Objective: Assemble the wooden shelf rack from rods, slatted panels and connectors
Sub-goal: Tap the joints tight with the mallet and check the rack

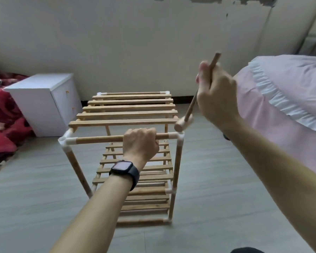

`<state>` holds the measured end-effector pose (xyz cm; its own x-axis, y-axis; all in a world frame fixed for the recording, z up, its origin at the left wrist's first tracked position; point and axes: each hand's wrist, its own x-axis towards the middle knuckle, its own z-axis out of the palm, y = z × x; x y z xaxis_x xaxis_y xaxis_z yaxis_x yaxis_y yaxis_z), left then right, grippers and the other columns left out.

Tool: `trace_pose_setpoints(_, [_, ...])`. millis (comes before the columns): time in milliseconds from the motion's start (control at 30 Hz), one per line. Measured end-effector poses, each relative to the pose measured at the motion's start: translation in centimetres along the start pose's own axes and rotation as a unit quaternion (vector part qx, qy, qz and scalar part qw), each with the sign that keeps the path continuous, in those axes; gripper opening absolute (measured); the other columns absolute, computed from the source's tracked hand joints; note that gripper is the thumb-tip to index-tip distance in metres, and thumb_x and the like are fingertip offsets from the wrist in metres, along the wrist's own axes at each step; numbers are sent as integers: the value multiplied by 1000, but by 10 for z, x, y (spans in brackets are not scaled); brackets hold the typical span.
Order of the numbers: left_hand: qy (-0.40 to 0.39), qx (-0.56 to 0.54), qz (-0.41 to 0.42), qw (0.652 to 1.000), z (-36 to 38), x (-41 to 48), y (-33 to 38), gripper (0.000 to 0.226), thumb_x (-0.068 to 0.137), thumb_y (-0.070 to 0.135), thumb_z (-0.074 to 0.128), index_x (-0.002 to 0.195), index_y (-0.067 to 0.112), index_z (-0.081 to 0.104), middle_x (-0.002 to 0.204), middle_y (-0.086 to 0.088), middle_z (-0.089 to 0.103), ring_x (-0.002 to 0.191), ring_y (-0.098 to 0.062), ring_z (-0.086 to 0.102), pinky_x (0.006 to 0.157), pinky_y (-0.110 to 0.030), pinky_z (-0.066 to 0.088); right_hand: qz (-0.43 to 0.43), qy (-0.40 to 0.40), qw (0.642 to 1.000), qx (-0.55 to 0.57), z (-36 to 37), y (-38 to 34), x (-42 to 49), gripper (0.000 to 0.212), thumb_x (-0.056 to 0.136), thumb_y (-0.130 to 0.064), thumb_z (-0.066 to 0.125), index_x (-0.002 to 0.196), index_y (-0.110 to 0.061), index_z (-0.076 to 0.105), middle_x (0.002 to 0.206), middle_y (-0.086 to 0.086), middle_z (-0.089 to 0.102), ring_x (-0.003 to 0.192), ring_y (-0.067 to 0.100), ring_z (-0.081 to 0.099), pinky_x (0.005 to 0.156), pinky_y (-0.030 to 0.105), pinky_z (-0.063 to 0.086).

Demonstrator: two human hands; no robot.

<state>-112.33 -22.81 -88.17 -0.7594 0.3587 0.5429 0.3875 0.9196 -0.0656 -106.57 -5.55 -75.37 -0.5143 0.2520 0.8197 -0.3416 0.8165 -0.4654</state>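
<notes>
Blurring mallet head (183,123); lower panels (153,168) partly hiding behind the left forearm (106,194).
The left hand (140,143) is gripping the top rod (98,139); the right hand (215,95) is clasping the mallet handle (191,106).

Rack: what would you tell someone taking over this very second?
Left grip holds the front top rod; the rack stands on the floor.
Right grip holds a mallet, its head just above the front right connector.
Done: frame up, slatted panels in at the top and lower down.
Left: probably tap that connector home, then check the other corners.
</notes>
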Motion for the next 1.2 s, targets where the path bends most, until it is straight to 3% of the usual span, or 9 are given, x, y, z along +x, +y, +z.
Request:
trace_pose_setpoints(67, [-6, 0, -2, 1000, -3, -1, 2, 29, 102, 33, 44, 82, 25, 64, 60, 9, 44, 56, -16, 47, 61, -28, 32, 32, -131, 990, -51, 7, 5, -11, 41, 111, -31, 35, 93, -3, 60, 83, 2, 60, 74, 16, 57, 76, 35, 48])
trace_pose_setpoints(133, [-11, -11, -5, 1000, -5, -3, 3, 28, 102, 32, 43, 83, 24, 63, 62, 9, 45, 58, -17, 48, 62, -29, 33, 50, -154, 985, -58, 8, 4, -5, 42, 111, -36, 34, 90, -10, 59, 89, 4, 59, 77, 17, 56, 76, 32, 46])
trace_pose_setpoints(267, [-11, -14, -4, 1000, -6, -3, 3, 28, 102, 30, 43, 84, 24, 63, 62, 8, 46, 58, -17, 48, 63, -29, 33, 65, -84, 986, 131, 13, 0, 5, 28, 110, -35, 37, 87, -23, 47, 78, -4, 52, 63, 12, 57, 62, 17, 45])
trace_pose_setpoints(433, [-8, 0, -4, 1000, -5, -3, 2, 27, 101, 30, 43, 82, 25, 61, 61, 8, 45, 57, -17, 45, 63, -29, 30, 255, -27, 904, 341, 25, -15, 6, 44, 102, -35, 57, 64, -24, 35, 53, -4, 30, 46, 13, 26, 45, 29, 25])
trace_pose_setpoints(600, [22, 9, -5, 1000, 2, -2, 1, 25, 94, 25, 54, 71, 22, 63, 55, 6, 53, 49, -19, 39, 59, -28, 27, 248, 16, 835, 491, 22, -25, 25, 52, 96, -27, 59, 50, -27, 34, 44, -4, 25, 34, 14, 22, 40, 22, 22])
trace_pose_setpoints(767, [38, 5, -1, 999, 2, -2, 1, 25, 89, 23, 62, 64, 21, 62, 49, 5, 48, 45, -18, 33, 56, -26, 25, 278, -53, 885, 368, 45, -17, -2, 49, 102, -12, 53, 59, -19, 31, 53, 2, 23, 41, 16, 22, 43, 32, 18])
trace_pose_setpoints(900, [49, -7, 5, 999, 4, -2, 1, 28, 92, 25, 56, 65, 20, 61, 51, 8, 37, 45, -18, 35, 56, -27, 26, 253, 23, 835, 488, 29, -18, 31, 48, 94, -18, 56, 53, -26, 34, 45, -3, 24, 35, 15, 19, 41, 22, 20])
trace_pose_setpoints(1033, [38, -9, 10, 999, 3, -3, 3, 30, 97, 28, 47, 71, 21, 62, 55, 7, 42, 49, -18, 40, 58, -27, 29, 261, -57, 883, 386, 50, -15, -2, 49, 102, -9, 52, 57, -18, 34, 50, 4, 25, 40, 16, 23, 42, 34, 18])
trace_pose_setpoints(1200, [37, -11, 2, 999, 5, -3, 2, 29, 96, 26, 49, 72, 21, 64, 55, 7, 42, 49, -18, 40, 59, -27, 30, 236, 7, 845, 479, 39, -20, 21, 48, 95, -13, 55, 52, -25, 37, 45, -3, 25, 34, 14, 21, 41, 21, 21])
